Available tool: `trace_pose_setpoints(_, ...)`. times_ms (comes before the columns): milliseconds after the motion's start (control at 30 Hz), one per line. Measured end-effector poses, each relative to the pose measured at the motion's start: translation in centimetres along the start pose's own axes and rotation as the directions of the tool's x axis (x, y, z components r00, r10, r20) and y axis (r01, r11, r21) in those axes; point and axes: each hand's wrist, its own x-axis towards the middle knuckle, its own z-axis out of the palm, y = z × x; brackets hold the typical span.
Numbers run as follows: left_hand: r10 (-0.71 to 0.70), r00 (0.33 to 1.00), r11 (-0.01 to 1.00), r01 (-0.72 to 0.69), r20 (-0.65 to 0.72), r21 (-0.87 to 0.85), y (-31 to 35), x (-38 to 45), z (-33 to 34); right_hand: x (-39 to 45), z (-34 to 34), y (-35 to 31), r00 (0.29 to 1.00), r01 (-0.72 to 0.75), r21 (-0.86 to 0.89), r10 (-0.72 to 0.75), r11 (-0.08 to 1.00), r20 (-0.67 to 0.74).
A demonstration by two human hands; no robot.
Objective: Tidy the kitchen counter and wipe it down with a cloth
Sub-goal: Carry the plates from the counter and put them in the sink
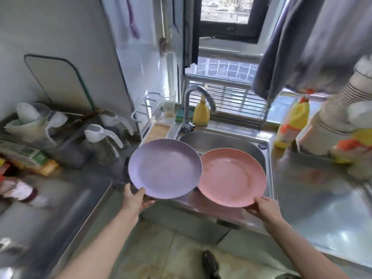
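Note:
My left hand (133, 199) grips the near rim of a purple plate (165, 168), held above the left edge of the steel sink (203, 140). A pink plate (233, 177) is held by its near rim in my right hand (263, 208), over the sink's front edge. The purple plate's right edge overlaps the pink plate's left edge. Both plates look bare. The steel counter (314, 196) runs to both sides of the sink. No cloth for wiping is clearly in view.
A tap (193, 105), a yellow soap bottle (201, 113) and a sponge (180, 114) stand behind the sink. Jugs (100, 137), bottles and packets crowd the left counter. A yellow bottle (291, 125) and stacked cups (342, 109) sit right. A dish rack (145, 113) stands left of the tap.

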Motion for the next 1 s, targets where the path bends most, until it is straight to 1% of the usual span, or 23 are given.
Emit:
trace_pose_setpoints(100, -0.019, 1.0, 0.997, 0.019, 0.001, 0.068, 0.8, 2.0, 5.0, 4.7, -2.2, -1.8, 0.998, -0.002, -0.045, -0.001, 0.999, -0.07)
trace_pose_setpoints(200, -0.039, 0.999, 0.994, 0.04, -0.008, 0.1, 1.5, 3.9, 9.5, 9.3, -3.0, -3.3, 0.996, -0.016, -0.121, 0.006, 0.993, -0.089)
trace_pose_setpoints(267, -0.05, 0.998, 0.993, 0.052, -0.024, 0.109, 1.7, 5.1, 11.9, 12.6, -2.5, -3.8, 0.996, -0.035, -0.145, 0.023, 0.989, -0.087)
trace_pose_setpoints(400, -0.078, 0.996, 0.99, 0.081, -0.033, 0.119, 1.4, 7.0, 15.1, 18.9, -0.2, -2.4, 0.997, -0.046, -0.318, 0.025, 0.947, -0.07)
trace_pose_setpoints(500, -0.109, 0.992, 0.986, 0.116, -0.063, 0.122, 0.9, 8.4, 16.2, 18.3, 2.6, -3.7, 0.994, -0.099, -0.363, 0.078, 0.927, -0.073)
trace_pose_setpoints(600, -0.148, 0.983, 0.979, 0.161, -0.105, 0.126, 0.0, 9.9, 16.5, 19.7, 4.6, -2.4, 0.985, -0.169, -0.387, 0.164, 0.907, -0.047)
trace_pose_setpoints(667, -0.159, 0.981, 0.976, 0.173, -0.111, 0.133, -0.4, 10.5, 16.6, 20.7, 5.5, -1.5, 0.973, -0.228, -0.35, 0.227, 0.908, -0.046)
trace_pose_setpoints(800, -0.175, 0.979, 0.971, 0.19, -0.109, 0.143, -0.6, 11.3, 16.7, 22.4, 6.5, 0.0, 0.922, -0.382, -0.226, 0.384, 0.896, -0.035)
trace_pose_setpoints(833, -0.175, 0.978, 0.971, 0.19, -0.11, 0.146, -0.7, 11.4, 16.6, 22.8, 6.5, 0.3, 0.915, -0.394, -0.245, 0.402, 0.886, -0.019)
trace_pose_setpoints(933, -0.181, 0.977, 0.965, 0.199, -0.113, 0.17, -0.8, 11.9, 16.6, 23.8, 6.5, 0.9, 0.903, -0.383, -0.401, 0.428, 0.832, 0.026)
trace_pose_setpoints(967, -0.187, 0.976, 0.962, 0.205, -0.109, 0.182, -0.9, 12.1, 16.6, 23.8, 6.5, 0.7, 0.902, -0.37, -0.436, 0.429, 0.821, 0.042)
trace_pose_setpoints(1000, -0.194, 0.976, 0.958, 0.211, -0.102, 0.195, -0.9, 12.2, 16.7, 23.7, 6.6, 0.6, 0.917, -0.322, -0.484, 0.395, 0.814, 0.055)
